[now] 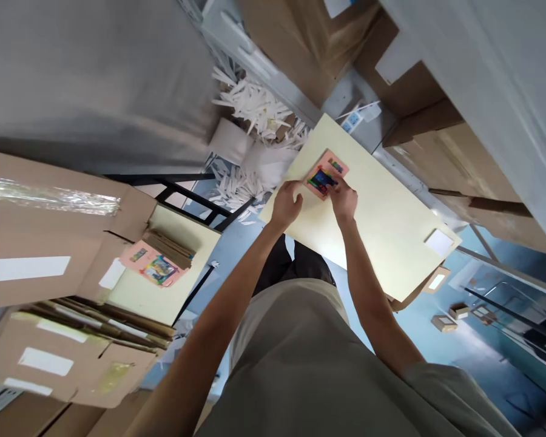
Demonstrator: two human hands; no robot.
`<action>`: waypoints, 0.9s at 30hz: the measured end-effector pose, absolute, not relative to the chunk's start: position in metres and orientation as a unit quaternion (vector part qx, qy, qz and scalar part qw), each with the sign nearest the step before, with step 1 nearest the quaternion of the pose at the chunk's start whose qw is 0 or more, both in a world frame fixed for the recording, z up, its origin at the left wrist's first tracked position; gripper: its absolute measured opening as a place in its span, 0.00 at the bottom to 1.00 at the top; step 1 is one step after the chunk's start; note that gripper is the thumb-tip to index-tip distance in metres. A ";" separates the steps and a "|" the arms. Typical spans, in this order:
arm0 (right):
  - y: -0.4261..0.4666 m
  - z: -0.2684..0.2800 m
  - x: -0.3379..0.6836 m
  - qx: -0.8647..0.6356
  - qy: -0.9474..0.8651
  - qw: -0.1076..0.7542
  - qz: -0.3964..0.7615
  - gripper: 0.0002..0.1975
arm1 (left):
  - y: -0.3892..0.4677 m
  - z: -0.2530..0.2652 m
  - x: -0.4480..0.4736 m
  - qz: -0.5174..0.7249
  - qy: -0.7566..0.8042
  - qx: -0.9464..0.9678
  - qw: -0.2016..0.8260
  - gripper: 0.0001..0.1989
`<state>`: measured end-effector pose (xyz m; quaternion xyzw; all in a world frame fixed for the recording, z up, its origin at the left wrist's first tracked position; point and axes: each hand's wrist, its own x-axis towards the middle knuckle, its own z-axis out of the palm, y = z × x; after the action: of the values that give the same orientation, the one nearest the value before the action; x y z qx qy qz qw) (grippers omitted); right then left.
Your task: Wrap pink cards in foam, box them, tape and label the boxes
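A flat pink printed package [334, 162] with a dark, colourful picture panel lies on the pale yellow tabletop [382, 224]. My left hand [286, 206] is at its left corner, thumb apart from the curved fingers, fingertips touching or just beside the edge. Over the lower right side of the package is my right hand [344, 197], its thumb and fingers closed on the picture panel. The fingers partly hide whatever they grip there.
To the left, a stack of pink printed packages [157, 267] lies on a small pale board beside large cardboard boxes [45, 243]. White paper strips [255, 109] are heaped beyond the table. A white square [439, 242] lies near the right corner; a power strip [352, 121] is behind.
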<state>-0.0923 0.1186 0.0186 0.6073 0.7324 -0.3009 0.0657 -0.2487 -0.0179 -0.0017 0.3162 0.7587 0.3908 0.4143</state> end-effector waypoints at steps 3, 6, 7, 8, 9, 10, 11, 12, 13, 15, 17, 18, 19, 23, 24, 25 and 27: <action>0.113 0.021 -0.103 0.631 0.736 0.106 -0.221 0.18 | -0.055 -0.013 -0.267 0.404 0.784 0.255 0.396 0.21; 0.104 0.027 -0.129 0.618 0.750 0.089 -0.217 0.17 | -0.090 -0.032 -0.291 0.392 0.822 0.166 0.378 0.18; 0.100 0.027 -0.142 0.607 0.757 0.084 -0.229 0.16 | -0.098 -0.040 -0.299 0.383 0.832 0.137 0.377 0.17; 0.096 0.026 -0.159 0.590 0.765 0.086 -0.244 0.17 | -0.105 -0.049 -0.308 0.375 0.839 0.109 0.380 0.16; 0.091 0.023 -0.179 0.568 0.775 0.097 -0.259 0.18 | -0.109 -0.060 -0.317 0.369 0.843 0.084 0.383 0.16; 0.087 0.017 -0.200 0.542 0.786 0.115 -0.274 0.19 | -0.110 -0.071 -0.326 0.365 0.845 0.061 0.386 0.15; 0.083 0.008 -0.223 0.511 0.799 0.136 -0.288 0.19 | -0.110 -0.083 -0.335 0.362 0.847 0.043 0.387 0.15; 0.079 -0.003 -0.246 0.476 0.813 0.159 -0.297 0.20 | -0.108 -0.096 -0.344 0.361 0.849 0.028 0.384 0.15; 0.075 -0.019 -0.269 0.437 0.826 0.186 -0.303 0.20 | -0.105 -0.109 -0.351 0.360 0.852 0.017 0.381 0.16; 0.070 -0.057 -0.308 0.361 0.849 0.239 -0.304 0.19 | -0.097 -0.135 -0.365 0.357 0.855 0.004 0.375 0.17; 0.068 -0.101 -0.336 0.306 0.853 0.305 -0.291 0.19 | -0.089 -0.163 -0.375 0.350 0.856 -0.004 0.382 0.18; 0.067 -0.124 -0.346 0.292 0.846 0.346 -0.282 0.18 | -0.086 -0.178 -0.378 0.343 0.855 -0.008 0.389 0.18; 0.068 -0.147 -0.354 0.283 0.833 0.389 -0.273 0.18 | -0.084 -0.193 -0.380 0.334 0.854 -0.012 0.398 0.19; 0.074 -0.235 -0.371 0.267 0.786 0.503 -0.239 0.23 | -0.082 -0.260 -0.380 0.296 0.849 -0.010 0.436 0.16; 0.076 -0.257 -0.373 0.260 0.786 0.511 -0.232 0.24 | -0.083 -0.278 -0.378 0.295 0.847 -0.010 0.443 0.14; 0.079 -0.279 -0.375 0.252 0.787 0.515 -0.226 0.25 | -0.085 -0.297 -0.376 0.297 0.843 -0.013 0.447 0.13; 0.083 -0.322 -0.376 0.234 0.790 0.522 -0.220 0.24 | -0.088 -0.335 -0.370 0.308 0.836 -0.032 0.452 0.12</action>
<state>-0.3765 0.0829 -0.3224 0.2338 0.7905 -0.2202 0.5215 -0.3701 -0.0880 -0.3347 -0.0320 0.8364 0.3079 0.4524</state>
